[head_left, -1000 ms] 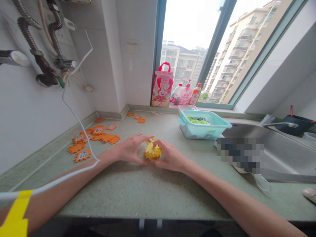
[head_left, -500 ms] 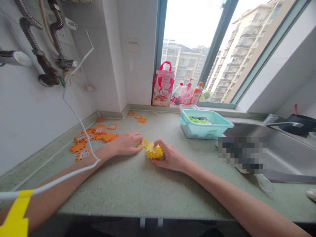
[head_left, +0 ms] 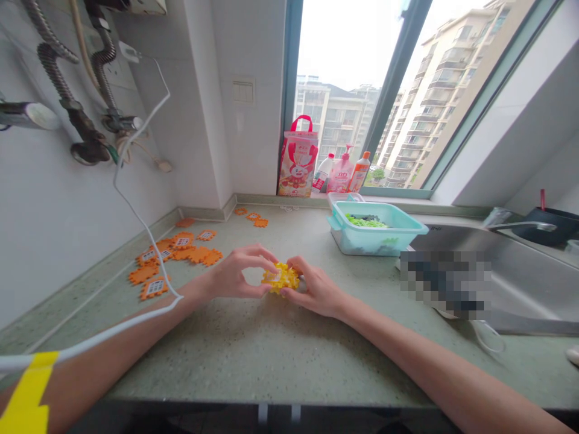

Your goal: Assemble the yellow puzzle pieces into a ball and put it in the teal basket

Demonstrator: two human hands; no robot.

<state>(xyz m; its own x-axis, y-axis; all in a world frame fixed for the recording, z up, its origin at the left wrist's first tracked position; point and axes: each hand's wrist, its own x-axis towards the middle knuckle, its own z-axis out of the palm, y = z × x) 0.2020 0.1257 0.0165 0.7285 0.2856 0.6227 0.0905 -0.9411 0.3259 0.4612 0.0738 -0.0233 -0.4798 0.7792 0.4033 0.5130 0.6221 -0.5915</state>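
Note:
A small stack of yellow notched puzzle tiles [head_left: 287, 279] is on the green-grey counter in front of me. My right hand [head_left: 319, 290] grips the stack from the right side, thumb at the near edge and fingers at the far edge. My left hand [head_left: 230, 272] is curled around a yellow tile with a window grid [head_left: 272, 275], pinched between thumb and fingers at the stack's left side. This tile overlaps the stack in view; whether it rests on it, I cannot tell.
Several orange notched tiles [head_left: 199, 254] lie scattered at the left, under a white cable [head_left: 147, 232]. A turquoise tub [head_left: 371, 238] with green pieces stands at the back right, beside the steel sink [head_left: 511, 283]. Bottles [head_left: 341, 175] and a pink bag [head_left: 298, 166] line the windowsill.
My left hand has picked the yellow window tile off the counter and brought it right, against the stack. My right hand stays around the stack, its index finger shifted off the top.

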